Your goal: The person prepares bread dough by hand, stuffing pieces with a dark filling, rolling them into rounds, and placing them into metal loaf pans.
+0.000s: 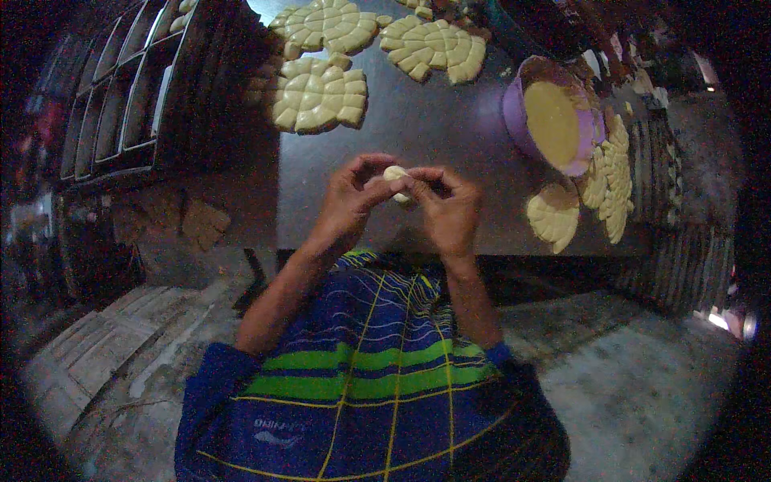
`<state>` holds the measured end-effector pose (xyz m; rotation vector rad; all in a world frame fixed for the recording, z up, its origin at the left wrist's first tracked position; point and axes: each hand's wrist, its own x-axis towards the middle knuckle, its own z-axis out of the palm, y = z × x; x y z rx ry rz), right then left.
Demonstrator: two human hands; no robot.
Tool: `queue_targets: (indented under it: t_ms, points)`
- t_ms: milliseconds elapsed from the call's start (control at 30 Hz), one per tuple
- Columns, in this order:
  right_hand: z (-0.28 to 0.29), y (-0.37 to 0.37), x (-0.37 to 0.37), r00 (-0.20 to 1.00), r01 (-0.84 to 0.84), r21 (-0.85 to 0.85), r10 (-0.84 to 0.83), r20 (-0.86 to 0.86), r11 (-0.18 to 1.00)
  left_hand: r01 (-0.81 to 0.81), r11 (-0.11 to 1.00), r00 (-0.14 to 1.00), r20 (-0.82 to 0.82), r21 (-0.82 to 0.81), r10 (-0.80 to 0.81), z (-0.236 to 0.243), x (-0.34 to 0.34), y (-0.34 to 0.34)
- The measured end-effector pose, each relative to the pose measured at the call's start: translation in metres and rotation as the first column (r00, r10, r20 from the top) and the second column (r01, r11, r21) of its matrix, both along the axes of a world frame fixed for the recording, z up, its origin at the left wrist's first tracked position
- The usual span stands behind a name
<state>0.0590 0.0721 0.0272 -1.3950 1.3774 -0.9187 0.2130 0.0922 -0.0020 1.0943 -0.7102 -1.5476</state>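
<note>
A small pale lump of dough (394, 173) is pinched between the fingertips of both hands above the near part of the grey table (434, 112). My left hand (353, 193) grips it from the left, thumb pointing inward. From the other side, my right hand (450, 207) holds it with thumb and forefinger. Part of the lump is hidden by the fingers. Beyond my left hand lies a slab of dough (317, 95) scored into pieces. Two more scored slabs, a left one (325, 26) and a right one (434, 48), lie farther back.
At the right stands a purple basin (518, 120) holding a yellowish mass. A scored dough piece (554, 215) lies in front of it, with more dough (614, 181) along the right edge. A dark rack (120, 104) with compartments stands at the left.
</note>
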Motion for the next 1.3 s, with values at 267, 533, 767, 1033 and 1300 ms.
queue_targets:
  t_ms: [267, 533, 767, 1033, 1300]
  points:
    - [-0.003, 0.003, -0.003, 0.902, -0.352, -0.452, 0.168, -0.399, 0.820, -0.004, 0.970, 0.981, -0.189, 0.242, 0.051, -0.014, 0.005, 0.001]
    - [-0.013, 0.003, -0.014, 0.792, -0.523, -0.458, 0.210, -0.574, 0.719, 0.047, 0.999, 0.988, 0.149, -0.026, -0.043, -0.014, 0.006, 0.013]
    - [-0.003, 0.001, -0.004, 0.870, -0.315, -0.186, 0.205, -0.448, 0.930, 0.170, 0.983, 0.978, 0.132, -0.076, -0.159, -0.016, 0.017, 0.021]
    - [-0.023, -0.006, -0.026, 0.918, -0.362, 0.041, 0.364, -0.156, 0.931, 0.180, 0.982, 0.949, 0.273, -0.052, -0.159, -0.028, 0.010, 0.018]
    - [-0.050, 0.020, -0.055, 0.965, -0.261, 0.394, 0.224, 0.139, 0.881, 0.245, 0.966, 0.968, 0.073, -0.078, -0.240, -0.035, -0.006, 0.031]
